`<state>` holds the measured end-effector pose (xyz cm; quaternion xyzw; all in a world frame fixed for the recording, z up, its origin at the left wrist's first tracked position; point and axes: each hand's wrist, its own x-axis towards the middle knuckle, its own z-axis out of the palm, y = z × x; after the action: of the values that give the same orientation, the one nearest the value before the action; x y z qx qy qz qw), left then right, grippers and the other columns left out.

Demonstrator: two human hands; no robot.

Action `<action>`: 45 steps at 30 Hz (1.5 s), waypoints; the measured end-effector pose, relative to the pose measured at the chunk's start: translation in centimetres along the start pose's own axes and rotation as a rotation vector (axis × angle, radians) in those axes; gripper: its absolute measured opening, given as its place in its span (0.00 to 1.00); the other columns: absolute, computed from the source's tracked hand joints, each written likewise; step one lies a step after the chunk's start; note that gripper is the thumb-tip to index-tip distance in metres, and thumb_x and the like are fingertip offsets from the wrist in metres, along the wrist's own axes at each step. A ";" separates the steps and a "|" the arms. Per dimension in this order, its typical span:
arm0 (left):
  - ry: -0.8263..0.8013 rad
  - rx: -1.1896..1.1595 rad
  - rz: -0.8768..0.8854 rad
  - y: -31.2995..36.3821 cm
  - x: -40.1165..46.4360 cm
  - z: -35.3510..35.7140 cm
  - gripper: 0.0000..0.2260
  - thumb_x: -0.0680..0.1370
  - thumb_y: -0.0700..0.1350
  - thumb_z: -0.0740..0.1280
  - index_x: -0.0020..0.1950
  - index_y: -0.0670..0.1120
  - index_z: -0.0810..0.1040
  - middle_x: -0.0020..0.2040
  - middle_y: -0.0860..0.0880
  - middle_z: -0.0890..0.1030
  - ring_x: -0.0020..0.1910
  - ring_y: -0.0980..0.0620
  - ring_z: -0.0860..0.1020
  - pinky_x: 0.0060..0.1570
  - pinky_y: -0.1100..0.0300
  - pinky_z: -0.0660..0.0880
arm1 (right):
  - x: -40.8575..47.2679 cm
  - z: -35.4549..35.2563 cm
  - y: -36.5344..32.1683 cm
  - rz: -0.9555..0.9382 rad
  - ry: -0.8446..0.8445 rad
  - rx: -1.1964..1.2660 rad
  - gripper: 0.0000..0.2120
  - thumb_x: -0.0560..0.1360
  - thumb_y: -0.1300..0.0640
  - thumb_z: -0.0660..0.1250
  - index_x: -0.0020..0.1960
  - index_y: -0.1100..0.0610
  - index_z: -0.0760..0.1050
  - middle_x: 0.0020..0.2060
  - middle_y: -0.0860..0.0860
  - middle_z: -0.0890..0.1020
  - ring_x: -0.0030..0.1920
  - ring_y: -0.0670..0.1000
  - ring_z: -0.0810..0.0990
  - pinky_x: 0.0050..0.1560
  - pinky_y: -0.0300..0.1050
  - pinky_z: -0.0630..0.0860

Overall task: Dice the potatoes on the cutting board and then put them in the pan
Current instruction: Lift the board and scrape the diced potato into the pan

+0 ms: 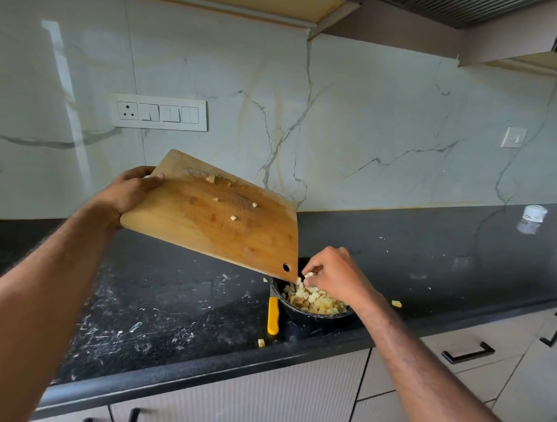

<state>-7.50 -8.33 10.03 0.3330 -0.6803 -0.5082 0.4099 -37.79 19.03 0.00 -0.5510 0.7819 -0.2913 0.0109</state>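
Transfer step: left grip [129, 190] clasps the tilted cutting board [213, 217]; right grip [330, 273], fingers curled, pinches potato cubes [314, 300] above the pan [301, 315]. Next, sweep down 4 clinging cubes.

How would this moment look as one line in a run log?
left hand: holds cutting board tilted | right hand: at board's low corner | pan: diced potatoes inside | bits left on board

Both forearms are bare, with no sleeves in view. The left grip [129, 188] and right grip [333, 275] wear nothing: no gloves, rings or watch.
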 end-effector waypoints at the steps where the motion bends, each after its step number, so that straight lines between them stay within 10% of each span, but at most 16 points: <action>1: 0.005 -0.009 0.002 -0.1 -0.1 -0.3 0.15 0.83 0.48 0.65 0.67 0.44 0.77 0.52 0.44 0.83 0.38 0.51 0.84 0.31 0.61 0.80 | 0.1 -0.3 -0.1 0.007 0.018 0.010 0.10 0.70 0.57 0.79 0.51 0.51 0.85 0.53 0.49 0.84 0.44 0.41 0.82 0.49 0.38 0.80; 14: -0.059 -0.005 -0.017 0.2 -0.5 1.8 0.16 0.81 0.52 0.68 0.67 0.49 0.77 0.57 0.41 0.83 0.51 0.39 0.84 0.48 0.48 0.82 | 4.5 -1.7 -5.3 -0.060 0.352 0.216 0.09 0.74 0.62 0.75 0.54 0.55 0.83 0.49 0.49 0.86 0.46 0.43 0.84 0.51 0.39 0.81; 17: -0.091 0.014 -0.008 0.6 -0.9 3.1 0.15 0.82 0.50 0.66 0.67 0.48 0.77 0.56 0.42 0.83 0.48 0.41 0.84 0.41 0.54 0.83 | 7.1 -1.7 -7.9 -0.172 0.362 0.158 0.11 0.77 0.59 0.72 0.58 0.55 0.82 0.53 0.49 0.85 0.51 0.43 0.82 0.51 0.29 0.72; 25: -0.106 0.043 0.000 1.1 -0.8 4.4 0.14 0.82 0.50 0.65 0.67 0.48 0.76 0.54 0.44 0.83 0.47 0.46 0.84 0.36 0.59 0.81 | 13.3 -0.2 -14.2 -0.375 0.179 0.076 0.15 0.81 0.53 0.66 0.67 0.55 0.77 0.63 0.49 0.78 0.63 0.49 0.76 0.64 0.47 0.72; 35: -0.129 -0.008 0.002 -0.6 0.0 2.9 0.16 0.81 0.52 0.67 0.67 0.49 0.77 0.57 0.42 0.84 0.52 0.40 0.84 0.51 0.46 0.82 | 11.6 2.0 -11.0 -0.112 0.370 0.096 0.12 0.82 0.53 0.64 0.51 0.59 0.82 0.50 0.52 0.82 0.51 0.50 0.80 0.55 0.46 0.78; 42: -0.138 0.011 0.003 -0.8 0.4 2.8 0.16 0.81 0.52 0.67 0.68 0.50 0.77 0.56 0.42 0.84 0.49 0.41 0.85 0.43 0.52 0.82 | 8.8 3.0 -11.1 -0.581 0.212 0.031 0.10 0.80 0.57 0.69 0.59 0.60 0.82 0.57 0.52 0.84 0.57 0.49 0.81 0.63 0.39 0.73; 45: -0.139 0.000 0.000 -1.0 0.3 2.4 0.15 0.81 0.52 0.67 0.67 0.50 0.77 0.56 0.42 0.84 0.49 0.41 0.85 0.43 0.52 0.82 | 8.9 2.0 -7.4 -0.500 0.311 -0.016 0.09 0.79 0.58 0.70 0.58 0.57 0.83 0.57 0.50 0.85 0.59 0.47 0.82 0.67 0.42 0.74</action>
<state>-9.75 -7.79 8.80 0.2971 -0.7072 -0.5300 0.3617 -34.28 8.77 4.47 -0.6755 0.6164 -0.3599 -0.1853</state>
